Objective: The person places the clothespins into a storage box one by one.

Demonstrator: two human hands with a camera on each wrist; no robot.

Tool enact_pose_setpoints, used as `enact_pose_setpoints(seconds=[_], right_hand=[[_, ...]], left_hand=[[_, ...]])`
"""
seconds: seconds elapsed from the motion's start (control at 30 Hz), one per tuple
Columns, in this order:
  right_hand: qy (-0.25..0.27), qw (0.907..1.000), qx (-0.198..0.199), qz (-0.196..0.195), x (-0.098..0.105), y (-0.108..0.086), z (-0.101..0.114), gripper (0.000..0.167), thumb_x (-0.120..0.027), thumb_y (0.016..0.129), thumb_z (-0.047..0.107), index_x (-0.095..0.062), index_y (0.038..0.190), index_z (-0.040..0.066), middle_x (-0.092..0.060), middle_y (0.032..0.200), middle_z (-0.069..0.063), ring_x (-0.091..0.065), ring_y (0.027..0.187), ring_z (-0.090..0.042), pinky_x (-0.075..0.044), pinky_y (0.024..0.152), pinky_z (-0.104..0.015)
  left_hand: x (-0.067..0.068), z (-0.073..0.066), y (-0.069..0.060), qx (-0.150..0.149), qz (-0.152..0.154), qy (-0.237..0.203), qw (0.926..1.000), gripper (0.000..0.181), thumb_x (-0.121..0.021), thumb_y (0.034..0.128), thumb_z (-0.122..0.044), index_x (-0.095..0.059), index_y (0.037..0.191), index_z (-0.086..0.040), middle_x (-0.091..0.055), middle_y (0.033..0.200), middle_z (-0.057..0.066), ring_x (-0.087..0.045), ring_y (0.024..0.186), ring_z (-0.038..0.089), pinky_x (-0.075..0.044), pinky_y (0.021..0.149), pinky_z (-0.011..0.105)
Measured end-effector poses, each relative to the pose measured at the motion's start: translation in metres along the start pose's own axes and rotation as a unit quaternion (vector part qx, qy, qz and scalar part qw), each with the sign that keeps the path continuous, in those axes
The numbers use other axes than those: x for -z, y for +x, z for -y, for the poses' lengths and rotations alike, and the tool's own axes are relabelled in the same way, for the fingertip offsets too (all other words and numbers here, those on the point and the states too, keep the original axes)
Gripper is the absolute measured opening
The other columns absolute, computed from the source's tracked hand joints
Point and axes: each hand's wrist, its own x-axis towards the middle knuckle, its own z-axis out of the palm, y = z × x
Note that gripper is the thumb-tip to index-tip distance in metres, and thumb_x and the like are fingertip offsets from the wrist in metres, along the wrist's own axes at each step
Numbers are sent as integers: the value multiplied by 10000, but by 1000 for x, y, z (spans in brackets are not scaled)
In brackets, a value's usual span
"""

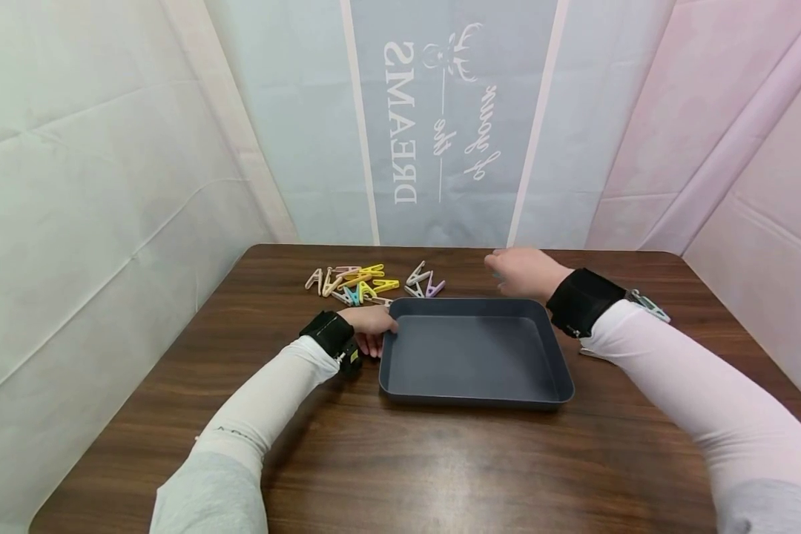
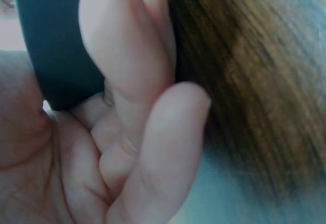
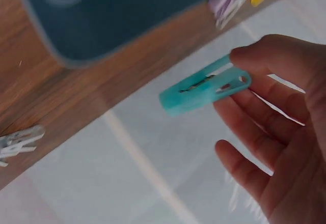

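Observation:
My right hand (image 1: 526,273) is raised beyond the far right corner of a dark grey tray (image 1: 477,360). In the right wrist view its thumb and fingers pinch one end of a turquoise clothespin (image 3: 201,90), whose jaw end points away from the palm. The head view shows only a sliver of that clothespin. On the tray's left side, my left hand (image 1: 370,326) grips the rim near the far corner, thumb over the edge and fingers curled outside the wall. The tray's dark wall (image 2: 56,40) passes behind those fingers in the left wrist view.
A pile of mixed clothespins (image 1: 357,283) lies behind the tray's left corner. Beside it are white and purple clothespins (image 1: 432,288). Partly behind the right forearm is a pale clip-like object (image 1: 649,304). Fabric walls surround the brown wooden table (image 1: 454,467).

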Motion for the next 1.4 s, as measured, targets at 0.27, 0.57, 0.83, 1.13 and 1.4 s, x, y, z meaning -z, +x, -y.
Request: enact_pose_setpoints(seconds=[0.27, 0.57, 0.83, 1.13, 1.4], right_hand=[[-343, 9983, 265, 378, -20, -5, 22, 285, -708, 802, -23, -642, 1079, -20, -620, 904, -113, -619, 833, -276, -499, 698, -397], [-372, 9957, 524, 668, -41, -15, 21, 251, -751, 795, -24, -653, 1025, -19, -591, 826, -76, -604, 764, -240, -500, 656, -357], [-610, 9942, 741, 487, -62, -22, 11, 172, -706, 818, -65, -660, 967, 8, -585, 799, -69, -598, 738, -237, -483, 627, -341], [-603, 9950, 692, 403, -56, -25, 11, 133, -761, 779, -34, -680, 843, 49, -572, 771, -39, -575, 696, -200, -493, 644, -339], [-363, 9966, 580, 466, -50, -26, 7, 135, -743, 800, -24, -698, 917, 27, -576, 804, -45, -551, 681, -173, -480, 619, -331]], left_hand=[[-4, 4, 2, -77, -19, -38, 10000, 335, -422, 990, -171, -628, 833, 42, -613, 535, 70, -569, 409, 115, -462, 410, 238], [-2, 4, -1, -88, -49, 75, 9999, 362, -424, 993, -178, -635, 793, 37, -611, 534, 65, -575, 417, 116, -465, 415, 239], [-2, 6, 4, -81, -67, 61, 9999, 328, -424, 996, -180, -622, 861, 44, -622, 544, 71, -581, 419, 118, -466, 414, 241], [-1, 3, 3, -118, -42, 74, 9999, 396, -429, 997, -176, -652, 777, 67, -611, 532, 74, -577, 414, 122, -461, 409, 242], [0, 2, 2, -136, -55, 85, 9999, 392, -425, 1002, -179, -639, 756, 40, -614, 534, 71, -578, 418, 123, -462, 414, 244]])
